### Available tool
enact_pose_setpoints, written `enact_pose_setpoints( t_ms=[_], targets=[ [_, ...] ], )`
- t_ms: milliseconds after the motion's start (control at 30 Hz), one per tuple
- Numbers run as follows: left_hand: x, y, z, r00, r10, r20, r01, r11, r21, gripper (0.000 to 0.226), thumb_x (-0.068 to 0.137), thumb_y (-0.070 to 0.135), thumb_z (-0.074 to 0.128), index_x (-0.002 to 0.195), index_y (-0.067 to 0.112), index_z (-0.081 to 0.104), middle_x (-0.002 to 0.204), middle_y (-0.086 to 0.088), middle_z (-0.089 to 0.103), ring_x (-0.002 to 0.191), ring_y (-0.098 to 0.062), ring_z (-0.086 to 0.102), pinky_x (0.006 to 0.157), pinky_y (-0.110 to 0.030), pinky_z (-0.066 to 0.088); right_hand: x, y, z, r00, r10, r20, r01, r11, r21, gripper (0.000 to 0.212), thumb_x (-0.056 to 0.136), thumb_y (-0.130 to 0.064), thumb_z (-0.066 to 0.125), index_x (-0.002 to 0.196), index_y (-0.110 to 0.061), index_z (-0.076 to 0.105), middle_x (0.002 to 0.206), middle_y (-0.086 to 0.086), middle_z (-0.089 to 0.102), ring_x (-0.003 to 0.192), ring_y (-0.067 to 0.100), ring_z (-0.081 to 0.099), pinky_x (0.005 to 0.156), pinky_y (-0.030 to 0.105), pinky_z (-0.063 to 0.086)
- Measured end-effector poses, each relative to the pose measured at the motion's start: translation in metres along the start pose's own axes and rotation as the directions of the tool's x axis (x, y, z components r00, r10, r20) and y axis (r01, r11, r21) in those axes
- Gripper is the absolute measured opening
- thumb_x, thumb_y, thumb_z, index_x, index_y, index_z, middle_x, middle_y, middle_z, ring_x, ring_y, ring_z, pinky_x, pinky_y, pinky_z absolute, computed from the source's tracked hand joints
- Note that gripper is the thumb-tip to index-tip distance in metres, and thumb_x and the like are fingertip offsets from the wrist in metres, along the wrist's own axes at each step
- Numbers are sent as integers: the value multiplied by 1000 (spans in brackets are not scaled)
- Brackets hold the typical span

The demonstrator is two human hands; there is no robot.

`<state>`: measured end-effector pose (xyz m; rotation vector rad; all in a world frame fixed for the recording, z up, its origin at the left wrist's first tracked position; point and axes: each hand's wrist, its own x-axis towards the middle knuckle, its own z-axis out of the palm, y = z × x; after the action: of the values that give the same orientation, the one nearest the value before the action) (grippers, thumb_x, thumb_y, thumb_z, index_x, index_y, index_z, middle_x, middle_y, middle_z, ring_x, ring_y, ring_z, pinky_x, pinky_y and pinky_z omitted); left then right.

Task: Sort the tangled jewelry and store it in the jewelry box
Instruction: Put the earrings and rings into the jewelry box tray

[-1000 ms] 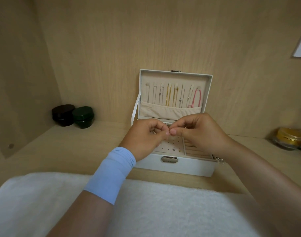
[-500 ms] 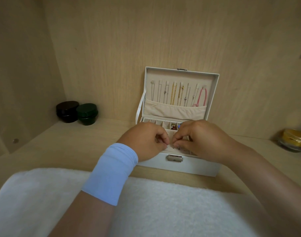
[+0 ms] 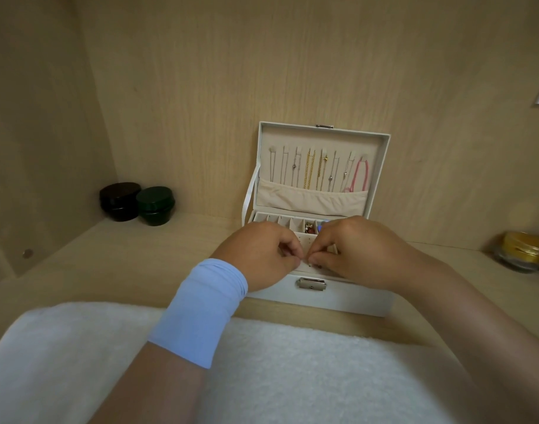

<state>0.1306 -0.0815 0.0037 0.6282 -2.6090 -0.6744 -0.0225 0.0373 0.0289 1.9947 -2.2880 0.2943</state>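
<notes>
1. My left hand (image 3: 262,255): fingertips pinched together; whether they hold anything, I cannot tell.
2. Jewelry box (image 3: 338,296): white, mid-shelf (image 3: 139,264), long axis left–right, clasp facing me, lid upright, necklaces (image 3: 309,172) hanging vertically.
3. My right hand (image 3: 360,252): likewise pinched, over the box's front.

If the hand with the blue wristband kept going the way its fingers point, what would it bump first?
Most likely the right hand, whose fingertips sit just ahead of the left hand, above the open jewelry box. Depth is hard to judge.

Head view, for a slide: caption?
Left hand and right hand work close together over open jewelry box, necklaces hanging in lid.
</notes>
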Motion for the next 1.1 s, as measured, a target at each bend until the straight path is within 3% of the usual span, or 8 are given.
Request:
enact_pose_setpoints(
  t_ms=[167, 300, 400, 467, 633, 733, 933, 1100],
  targets=[
    [1, 1, 5, 998, 24, -55, -25, 999, -23, 11, 88, 28, 65, 95, 33, 71, 88, 18, 63, 73, 5, 51, 70, -15, 40, 3, 6, 5, 996, 88, -24, -81, 973, 215, 9, 78, -42, 81, 82, -35, 77, 80, -18, 71, 73, -4, 61, 74, 28, 52],
    [0, 1, 11, 995, 62, -79, -64, 998, -27, 10, 87, 29, 65, 91, 35, 71, 87, 18, 62, 77, 10, 49, 72, -16, 40, 0, 11, 0, 995, 103, 3, -99, 943, 317, 14, 82, -45, 78, 80, -31, 77, 70, -25, 67, 63, -8, 57, 60, 14, 42],
    [-1, 1, 12, 993, 80, -87, -83, 996, -29, 11, 87, 28, 67, 89, 37, 74, 88, 18, 62, 85, 5, 51, 80, -19, 43, -3, 26, -11, 986, 166, -35, -138, 902, 409, 12, 88, -41, 73, 81, -32, 75, 71, -29, 66, 70, -15, 58, 63, 10, 37],
    [-2, 1, 12, 995, 75, -70, -75, 997, 1, 11, 88, 29, 67, 87, 38, 74, 89, 18, 62, 88, 1, 51, 83, -21, 44, -7, 42, -24, 975, 210, -67, -158, 877, 453, 9, 89, -35, 73, 84, -30, 77, 79, -22, 70, 75, -14, 59, 67, 12, 39],
    [4, 19, 11, 994, 5, -109, -13, 997, -75, 11, 88, 27, 66, 92, 36, 72, 89, 19, 64, 85, -3, 57, 81, -23, 49, -32, 105, -51, 955, 285, -86, -225, 882, 415, 5, 89, -26, 75, 86, -23, 78, 82, -11, 73, 66, -9, 58, 61, 10, 42],
    [24, 52, 13, 988, 39, -147, -48, 997, -56, 12, 89, 28, 63, 92, 36, 71, 89, 21, 63, 83, -2, 57, 74, -13, 45, -49, 146, -52, 939, 337, -65, -295, 889, 349, 6, 87, -17, 77, 86, -23, 77, 82, -12, 71, 66, -8, 59, 59, 3, 40],
    [89, 133, 55, 979, 195, 51, -196, 981, 3, 11, 90, 25, 63, 95, 26, 73, 89, 13, 68, 75, -2, 55, 82, -24, 47, -64, 195, -27, 889, 436, 139, -455, 874, 173, 19, 82, -13, 78, 94, -28, 78, 76, -17, 62, 73, 2, 58, 62, 10, 41],
    [132, 165, 108, 944, 118, 310, -172, 973, 154, 16, 90, 28, 63, 102, 25, 73, 105, 5, 70, 99, -18, 64, 94, -31, 50, -69, 210, -4, 870, 449, 205, -484, 857, 177, 27, 84, -11, 72, 98, -33, 78, 78, -12, 65, 76, 8, 62, 71, 20, 47]
  ],
)
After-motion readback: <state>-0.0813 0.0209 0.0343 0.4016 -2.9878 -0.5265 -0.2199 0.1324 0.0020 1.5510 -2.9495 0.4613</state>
